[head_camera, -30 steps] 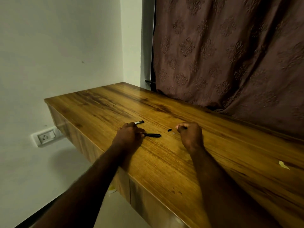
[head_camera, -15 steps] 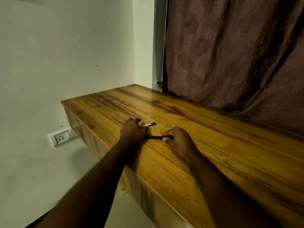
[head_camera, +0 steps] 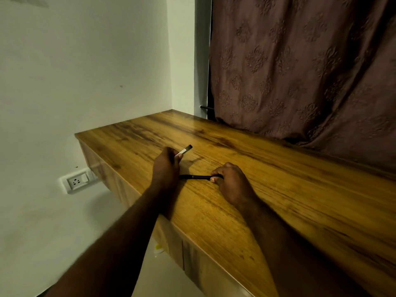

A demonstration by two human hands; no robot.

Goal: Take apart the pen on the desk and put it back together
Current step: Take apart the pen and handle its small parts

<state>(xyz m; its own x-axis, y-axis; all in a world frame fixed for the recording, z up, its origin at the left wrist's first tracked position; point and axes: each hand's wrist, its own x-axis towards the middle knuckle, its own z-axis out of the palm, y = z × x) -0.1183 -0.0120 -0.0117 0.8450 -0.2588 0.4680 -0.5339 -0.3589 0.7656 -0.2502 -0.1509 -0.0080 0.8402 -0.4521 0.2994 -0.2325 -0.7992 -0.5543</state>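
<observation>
The pen lies in parts on the wooden desk [head_camera: 278,189]. My left hand [head_camera: 166,168] is closed around a slim pale piece with a dark tip, the pen refill [head_camera: 185,150], which sticks out above my fingers and casts a shadow on the wood. The black pen barrel [head_camera: 196,177] lies flat between my hands. My right hand [head_camera: 230,181] pinches its right end with thumb and fingers. The barrel's left end reaches my left wrist. Smaller pen parts are hidden.
A white wall with a power socket [head_camera: 77,181] stands left of the desk. A brown patterned curtain [head_camera: 300,71] hangs along the desk's back edge. The near edge drops to drawer fronts [head_camera: 192,256] and a pale floor.
My right hand came left from the small parts and took hold of the barrel's right end. My left hand lifted the refill off the desk. The camera turned left.
</observation>
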